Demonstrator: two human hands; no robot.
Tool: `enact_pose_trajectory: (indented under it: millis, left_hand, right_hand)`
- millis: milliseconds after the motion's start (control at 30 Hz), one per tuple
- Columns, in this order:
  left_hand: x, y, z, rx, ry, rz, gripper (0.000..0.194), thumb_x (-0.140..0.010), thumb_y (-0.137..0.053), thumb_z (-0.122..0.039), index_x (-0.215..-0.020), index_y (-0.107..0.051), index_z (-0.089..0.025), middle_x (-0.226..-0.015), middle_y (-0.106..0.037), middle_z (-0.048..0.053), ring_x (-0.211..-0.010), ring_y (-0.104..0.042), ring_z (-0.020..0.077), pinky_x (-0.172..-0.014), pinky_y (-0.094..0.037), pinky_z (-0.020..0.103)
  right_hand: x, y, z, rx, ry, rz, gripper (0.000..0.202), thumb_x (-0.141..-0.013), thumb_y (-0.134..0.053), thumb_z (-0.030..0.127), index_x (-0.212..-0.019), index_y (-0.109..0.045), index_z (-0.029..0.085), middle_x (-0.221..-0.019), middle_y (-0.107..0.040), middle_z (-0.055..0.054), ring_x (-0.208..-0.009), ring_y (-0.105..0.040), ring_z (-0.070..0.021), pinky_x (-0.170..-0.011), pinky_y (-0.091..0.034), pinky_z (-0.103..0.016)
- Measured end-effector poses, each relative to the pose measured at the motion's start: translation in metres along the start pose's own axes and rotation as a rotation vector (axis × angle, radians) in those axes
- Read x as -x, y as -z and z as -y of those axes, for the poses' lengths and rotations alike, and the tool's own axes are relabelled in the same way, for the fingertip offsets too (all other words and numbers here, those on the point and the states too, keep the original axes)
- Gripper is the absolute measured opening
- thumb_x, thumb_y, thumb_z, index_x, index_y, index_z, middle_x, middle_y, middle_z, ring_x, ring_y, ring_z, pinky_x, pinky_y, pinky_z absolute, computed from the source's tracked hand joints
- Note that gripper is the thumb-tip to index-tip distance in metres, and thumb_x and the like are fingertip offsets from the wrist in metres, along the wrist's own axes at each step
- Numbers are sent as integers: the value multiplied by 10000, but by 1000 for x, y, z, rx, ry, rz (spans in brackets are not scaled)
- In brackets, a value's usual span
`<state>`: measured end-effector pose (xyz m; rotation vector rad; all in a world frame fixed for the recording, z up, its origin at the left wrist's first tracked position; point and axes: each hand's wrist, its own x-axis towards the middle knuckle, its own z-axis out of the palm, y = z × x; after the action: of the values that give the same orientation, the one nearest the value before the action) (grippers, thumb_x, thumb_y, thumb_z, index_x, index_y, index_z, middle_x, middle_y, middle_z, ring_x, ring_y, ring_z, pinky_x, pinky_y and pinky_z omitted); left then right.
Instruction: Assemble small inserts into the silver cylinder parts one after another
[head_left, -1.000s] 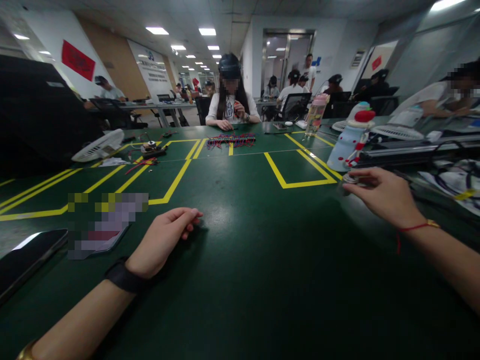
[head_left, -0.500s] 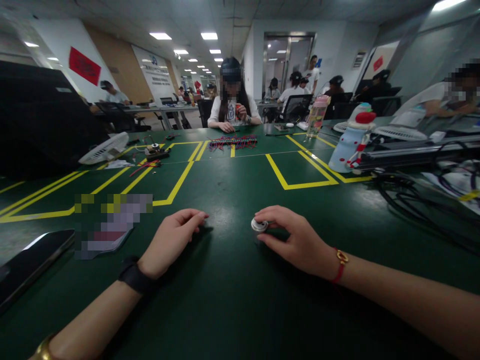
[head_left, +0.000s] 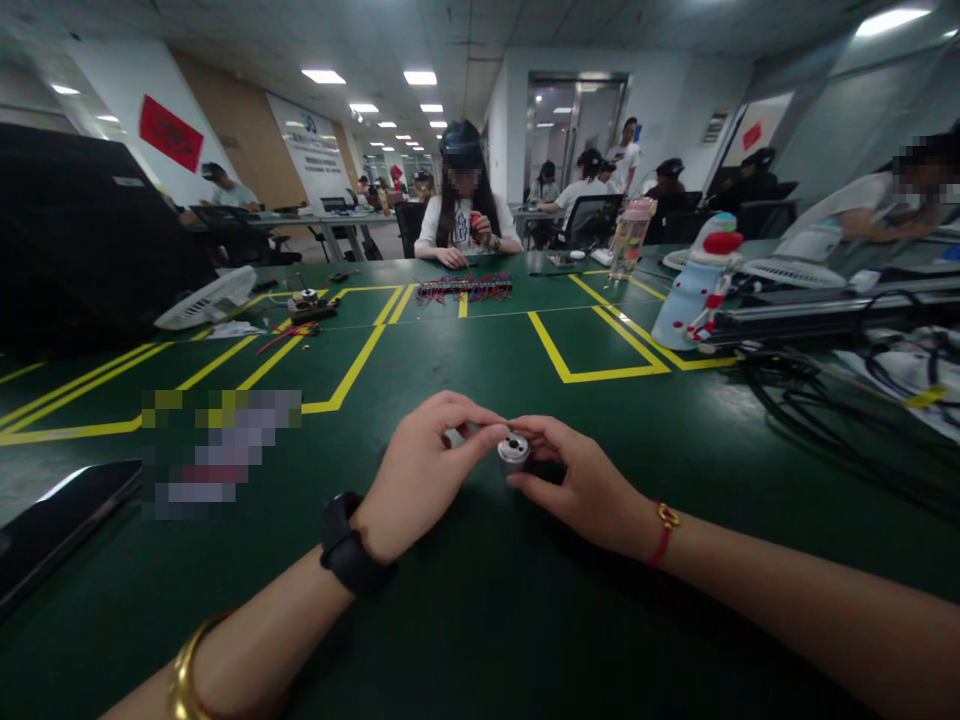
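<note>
A small silver cylinder, by its look a small electric motor (head_left: 514,458), stands upright at the middle front of the green table (head_left: 442,640). Its end face, with a dark centre and small holes, is turned up. From the right, my right hand (head_left: 589,485) grips its side between thumb and fingers. My left hand (head_left: 424,470) comes in from the other side, its thumb and fingertips closed together at the motor's top edge. Whatever small piece may be between those left fingertips is hidden.
A phone (head_left: 67,520) and a blurred packet (head_left: 225,450) lie to the left. Coloured wires (head_left: 465,288) lie farther back, before a seated person (head_left: 465,215). A blue bottle (head_left: 682,300), black cables (head_left: 795,400) and metal profiles (head_left: 825,310) occupy the right. Yellow tape marks the tabletop.
My left hand has moved right and forward to the motor, its fingertips now at the top. My right hand keeps its grip, and the motor's top face shows more plainly.
</note>
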<state>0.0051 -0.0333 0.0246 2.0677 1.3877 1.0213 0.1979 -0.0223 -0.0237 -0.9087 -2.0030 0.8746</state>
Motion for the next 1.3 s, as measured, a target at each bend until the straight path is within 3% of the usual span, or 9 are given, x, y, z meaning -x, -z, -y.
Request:
enact_pose_trajectory:
  millis: [133, 267, 433, 633, 767, 933, 1100, 1200, 1300]
  left_hand:
    - [7, 2, 17, -81, 49, 35, 155, -795, -635, -383, -874, -723, -281, -883, -608, 3, -810, -560, 161, -733, -428, 307]
    - [11, -11, 29, -197, 48, 132, 152, -781, -642, -397, -844, -734, -294, -879, -631, 7, -879, -553, 200, -806, -401, 357]
    - [11, -20, 29, -208, 50, 175, 197, -787, -617, -431, -872, -735, -298, -885, -647, 19, -874, -559, 217, -805, -398, 368]
    - [11, -13, 27, -145, 66, 169, 278, -786, -609, -447, -984, -705, -277, -955, -651, 39, -921, -573, 225, -831, -413, 362]
    - [14, 10, 30, -105, 150, 116, 325, -812, -548, -492, -1012, -684, -275, -1048, -642, 40, -936, -583, 223, -800, -433, 332]
    - [26, 45, 51, -56, 376, 36, 360, -815, -517, -527, -953, -680, -238, -975, -677, 37, -898, -607, 234, -760, -431, 321]
    - [32, 51, 72, 70, 509, -79, 429, -794, -526, -562, -1010, -664, -217, -950, -691, 35, -853, -604, 221, -702, -423, 301]
    - [32, 49, 74, 81, 501, -60, 421, -801, -523, -559, -1002, -665, -218, -976, -689, 36, -888, -602, 220, -729, -417, 305]
    - [31, 49, 74, 92, 508, -65, 415, -806, -518, -561, -996, -662, -221, -1001, -687, 36, -942, -599, 228, -757, -412, 312]
  right_hand:
    - [1, 1, 0, 92, 2, -39, 467, -767, -609, 225, -1221, -498, 206, -1156, -573, -52, -961, -592, -116, -879, -518, -291]
    - [2, 1, -1, 111, 16, -54, 456, -768, -603, 231, -1212, -505, 191, -1141, -576, -66, -955, -591, -128, -864, -523, -304]
    - [2, 0, -2, 107, 40, -60, 443, -783, -587, 241, -1215, -502, 189, -1146, -573, -71, -966, -589, -128, -864, -522, -300]
    - [2, 4, 1, 138, 38, -36, 494, -781, -586, 234, -1263, -484, 203, -1188, -569, -76, -999, -590, -141, -892, -512, -324]
    - [6, 41, 0, 202, -42, -123, 461, -785, -592, 285, -1229, -504, 192, -1152, -589, -78, -957, -611, -142, -868, -520, -312]
    - [26, 127, -32, 547, -273, -382, 507, -740, -623, 395, -1186, -541, 167, -1066, -616, -101, -826, -622, -179, -744, -518, -335]
    - [49, 195, -72, 769, -511, -524, 510, -733, -606, 409, -1171, -539, 157, -1042, -619, -147, -803, -600, -208, -698, -463, -332]
    - [51, 203, -78, 901, -498, -553, 553, -731, -599, 429, -1176, -522, 110, -1083, -588, -201, -928, -574, -261, -780, -438, -371]
    - [43, 179, -64, 1147, -262, -624, 646, -695, -633, 455, -1215, -503, 93, -1226, -493, -223, -1163, -431, -345, -957, -324, -478]
